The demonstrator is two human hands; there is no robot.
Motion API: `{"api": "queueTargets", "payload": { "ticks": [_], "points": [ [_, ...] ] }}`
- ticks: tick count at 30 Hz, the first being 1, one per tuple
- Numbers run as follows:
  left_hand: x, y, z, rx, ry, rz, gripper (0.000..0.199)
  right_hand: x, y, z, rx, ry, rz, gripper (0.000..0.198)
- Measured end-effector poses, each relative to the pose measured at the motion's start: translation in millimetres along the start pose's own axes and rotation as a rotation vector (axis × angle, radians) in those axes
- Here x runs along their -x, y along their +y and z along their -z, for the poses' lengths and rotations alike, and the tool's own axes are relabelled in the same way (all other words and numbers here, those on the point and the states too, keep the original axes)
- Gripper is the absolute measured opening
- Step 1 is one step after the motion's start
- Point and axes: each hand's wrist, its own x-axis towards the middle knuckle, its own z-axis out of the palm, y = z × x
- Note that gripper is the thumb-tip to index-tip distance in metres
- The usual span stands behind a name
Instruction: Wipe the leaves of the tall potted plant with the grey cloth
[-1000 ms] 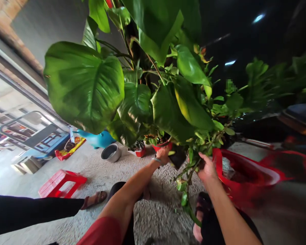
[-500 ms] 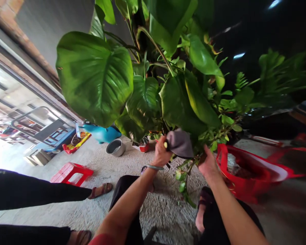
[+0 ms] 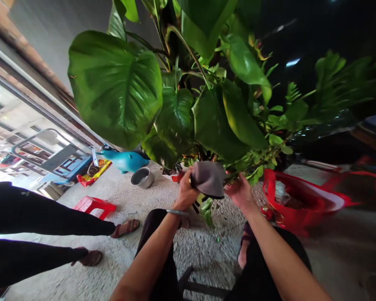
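My left hand (image 3: 187,190), with a bracelet on its wrist, is closed around a grey cloth piece (image 3: 208,179) that has a dark edge. Something black and yellow shows just below that hand, too small to name. My right hand (image 3: 242,193) is closed at a thin leafy stem, its fingertips partly hidden beside the cloth. Green leaves (image 3: 208,212) hang below, between my hands. Over both hands spreads a big potted plant with broad glossy leaves (image 3: 119,92); its base is mostly hidden.
A red bag (image 3: 303,215) stands open beside my right forearm. To the left are a grey pot (image 3: 142,178), a blue animal-shaped object (image 3: 127,161), a red stool (image 3: 95,206) and a flat trolley (image 3: 58,165). Another person's legs (image 3: 50,213) stand at far left.
Both hands have moved left and slightly closer together, the grey cloth moving with my left hand. The hanging leafy stem has shifted left. The other person's near foot has shifted.
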Motion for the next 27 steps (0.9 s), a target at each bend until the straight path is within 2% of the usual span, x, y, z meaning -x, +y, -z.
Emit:
{"api": "queueTargets", "payload": {
  "ticks": [2, 5, 7, 8, 9, 10, 12, 14, 15, 17, 19, 21, 23, 24, 26, 27],
  "points": [
    [15.8, -4.7, -4.7, -0.075, -0.232, -0.029, 0.029, -1.6, 2.1, 1.0, 0.030, 0.041, -0.038, 0.025],
    [52.5, -10.1, 19.6, -0.197, -0.525, 0.005, 0.020, -4.7, 3.6, 7.2, 0.101, 0.103, -0.101, 0.024],
    [69.6, -5.3, 42.6, -0.183, -0.586, 0.083, 0.019, -4.8, 5.4, 10.7, 0.119, 0.109, -0.120, 0.019],
    [72.6, 0.6, 51.7, -0.155, -0.555, 0.099, 0.019, -4.1, 6.7, 11.5, 0.120, 0.105, -0.124, 0.019],
    [71.1, 8.8, 58.0, -0.128, -0.471, 0.078, 0.020, -2.9, 8.0, 11.5, 0.118, 0.100, -0.127, 0.018],
    [65.1, 18.8, 61.1, -0.117, -0.333, 0.017, 0.022, -1.5, 9.2, 10.9, 0.117, 0.095, -0.126, 0.019],
    [40.6, 41.6, 58.6, -0.147, 0.062, -0.185, 0.024, 1.6, 11.0, 7.9, 0.113, 0.085, -0.120, 0.020],
    [3.8, 61.5, 48.8, -0.202, 0.427, -0.413, 0.022, 3.7, 11.4, 4.0, 0.107, 0.078, -0.109, 0.021],
    [-16.5, 67.7, 42.7, -0.209, 0.537, -0.523, 0.022, 4.1, 11.1, 2.3, 0.103, 0.076, -0.102, 0.021],
    [-54.2, 67.6, 31.0, -0.244, 0.613, -0.715, 0.023, 3.5, 9.8, 0.4, 0.093, 0.069, -0.090, 0.021],
    [-77.9, 49.2, 21.8, -0.370, 0.485, -0.809, 0.023, 1.3, 8.1, 1.0, 0.092, 0.055, -0.079, 0.020],
    [-79.8, 17.6, 17.0, -0.549, 0.249, -0.774, 0.019, -1.5, 6.6, 4.0, 0.100, 0.040, -0.063, 0.020],
    [-59.9, -14.6, 18.1, -0.673, 0.074, -0.677, 0.015, -3.9, 5.4, 8.1, 0.108, 0.015, -0.059, 0.020],
    [-44.3, -26.4, 21.5, -0.684, 0.043, -0.657, 0.015, -4.8, 4.7, 10.0, 0.113, -0.001, -0.069, 0.020],
    [-10.5, -33.9, 33.9, -0.643, 0.006, -0.680, 0.015, -6.0, 3.6, 12.6, 0.127, -0.018, -0.096, 0.020],
    [4.3, -28.4, 42.8, -0.601, -0.014, -0.704, 0.014, -6.4, 3.1, 13.0, 0.139, -0.012, -0.102, 0.020]
  ]
}}
